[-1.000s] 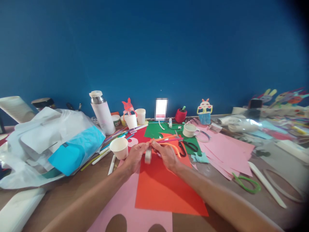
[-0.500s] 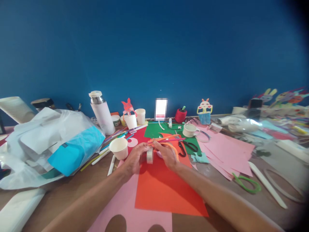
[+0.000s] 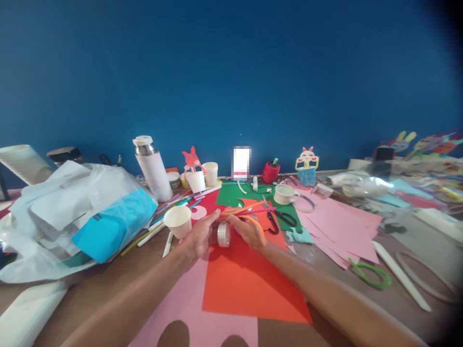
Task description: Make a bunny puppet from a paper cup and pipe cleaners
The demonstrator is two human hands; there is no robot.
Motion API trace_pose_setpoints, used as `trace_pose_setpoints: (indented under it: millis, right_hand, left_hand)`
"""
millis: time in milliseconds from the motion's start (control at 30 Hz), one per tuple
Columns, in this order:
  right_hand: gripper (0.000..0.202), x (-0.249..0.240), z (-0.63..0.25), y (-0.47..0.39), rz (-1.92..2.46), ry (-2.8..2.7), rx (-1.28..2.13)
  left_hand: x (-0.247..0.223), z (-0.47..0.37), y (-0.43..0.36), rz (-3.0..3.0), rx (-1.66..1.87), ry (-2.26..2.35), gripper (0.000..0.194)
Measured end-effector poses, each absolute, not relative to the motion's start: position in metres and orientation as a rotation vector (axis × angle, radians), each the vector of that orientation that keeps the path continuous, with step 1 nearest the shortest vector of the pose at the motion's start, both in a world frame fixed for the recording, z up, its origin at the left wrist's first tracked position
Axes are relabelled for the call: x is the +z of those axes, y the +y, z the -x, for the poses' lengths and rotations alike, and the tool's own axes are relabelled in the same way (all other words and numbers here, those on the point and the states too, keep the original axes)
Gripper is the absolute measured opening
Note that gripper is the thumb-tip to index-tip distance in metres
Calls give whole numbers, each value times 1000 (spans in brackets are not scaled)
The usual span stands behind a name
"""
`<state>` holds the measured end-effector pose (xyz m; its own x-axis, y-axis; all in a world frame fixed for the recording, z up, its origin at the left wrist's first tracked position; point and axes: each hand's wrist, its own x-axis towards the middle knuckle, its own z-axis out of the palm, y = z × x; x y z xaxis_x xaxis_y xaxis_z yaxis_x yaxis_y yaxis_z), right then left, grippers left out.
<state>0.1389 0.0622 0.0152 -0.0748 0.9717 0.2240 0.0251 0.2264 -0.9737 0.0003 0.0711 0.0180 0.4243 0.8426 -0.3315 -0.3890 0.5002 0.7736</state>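
Over the orange-red paper sheet (image 3: pixel 253 289) my two hands are close together. My left hand (image 3: pixel 202 237) is closed, with a roll of clear tape (image 3: pixel 224 234) at its fingers. My right hand (image 3: pixel 250 232) is pinched on thin orange and pink strips (image 3: pixel 249 209), which point right, one curving down past the wrist. Whether the left fingertips also grip the strips is hard to see. Just beyond the right hand lie black-handled scissors (image 3: pixel 284 219). A white paper cup (image 3: pixel 177 221) stands left of my left hand.
On the left are a plastic bag (image 3: pixel 32 231) and a white thermos (image 3: pixel 154 173). Pink sheets (image 3: pixel 343 221), a green loop (image 3: pixel 371 275) and a white mug (image 3: pixel 284 194) lie to the right. A paper-figure cup (image 3: pixel 306 173) stands near the blue wall (image 3: pixel 231 72).
The tape roll has turned, showing more of its round side, and sits slightly higher. Both hands have shifted slightly left, and the strips' ends have moved a little.
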Motion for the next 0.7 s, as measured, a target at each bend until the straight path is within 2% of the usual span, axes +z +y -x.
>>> trace_pose_setpoints:
  millis: [333, 700]
  right_hand:
    - [21, 10, -141, 67, 1037, -1340, 1121]
    - [25, 8, -142, 70, 955, -1269, 1261]
  left_hand:
    - [27, 4, 71, -657, 705, 888, 33]
    - [19, 3, 73, -624, 832, 886, 17]
